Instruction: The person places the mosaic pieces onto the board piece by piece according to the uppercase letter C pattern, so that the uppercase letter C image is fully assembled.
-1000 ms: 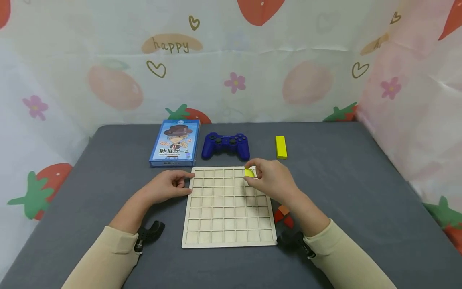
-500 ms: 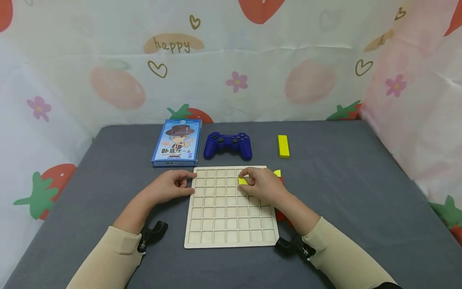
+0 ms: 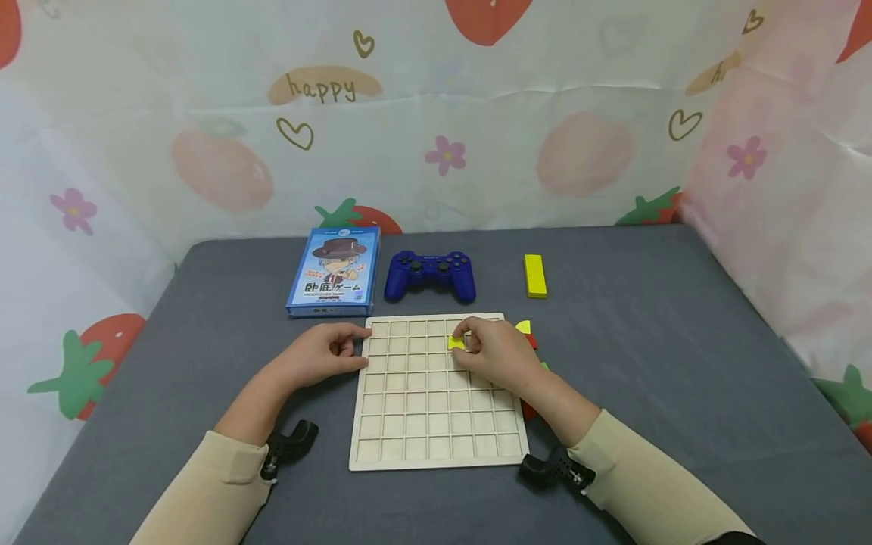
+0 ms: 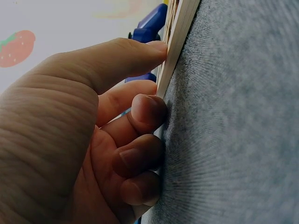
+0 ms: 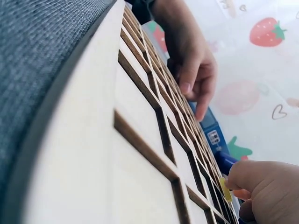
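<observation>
A pale wooden board [image 3: 402,405], divided into square cells, lies on the table. My right hand [image 3: 500,352] reaches over its upper right part, pinching a small yellow tile [image 3: 456,344] between thumb and index finger, down at the cells. In the right wrist view the same yellow tile [image 5: 225,189] shows at the fingertips, low over the grid. My left hand [image 3: 323,352] is at the board's left edge. Its thumb [image 4: 145,53] and index fingertip touch the rim at two spots, and the other fingers are bent against the table.
Right of the board, partly behind my right hand and forearm, lie several small pieces, among them a yellow piece [image 3: 523,327] and a red piece [image 3: 530,341]. Behind the board are a blue game box [image 3: 334,272], a blue game controller [image 3: 431,276] and a yellow block [image 3: 535,276].
My right hand has moved left and slightly nearer with the yellow tile, from the board's top row to the cells below. The left hand stays at the left edge.
</observation>
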A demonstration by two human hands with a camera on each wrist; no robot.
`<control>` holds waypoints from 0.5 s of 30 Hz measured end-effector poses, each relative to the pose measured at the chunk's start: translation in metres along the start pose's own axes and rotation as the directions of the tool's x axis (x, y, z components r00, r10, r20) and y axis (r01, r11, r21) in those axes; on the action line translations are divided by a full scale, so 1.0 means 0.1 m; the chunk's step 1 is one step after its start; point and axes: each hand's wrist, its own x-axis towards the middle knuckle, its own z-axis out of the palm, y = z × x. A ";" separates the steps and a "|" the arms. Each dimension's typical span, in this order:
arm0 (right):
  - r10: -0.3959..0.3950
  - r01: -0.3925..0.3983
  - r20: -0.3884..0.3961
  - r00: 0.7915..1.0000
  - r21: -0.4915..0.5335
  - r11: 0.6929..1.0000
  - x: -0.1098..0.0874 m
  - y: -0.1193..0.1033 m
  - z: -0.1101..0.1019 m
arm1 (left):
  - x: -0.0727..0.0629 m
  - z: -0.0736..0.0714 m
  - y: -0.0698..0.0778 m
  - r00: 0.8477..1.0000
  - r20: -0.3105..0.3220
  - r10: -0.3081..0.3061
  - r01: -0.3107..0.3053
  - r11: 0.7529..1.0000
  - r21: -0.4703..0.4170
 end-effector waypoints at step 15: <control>-0.059 0.060 -0.045 0.997 0.022 0.998 -0.04 0.00 -0.04 | 0.01 0.00 0.00 1.000 -0.003 -0.002 0.002 1.000 0.010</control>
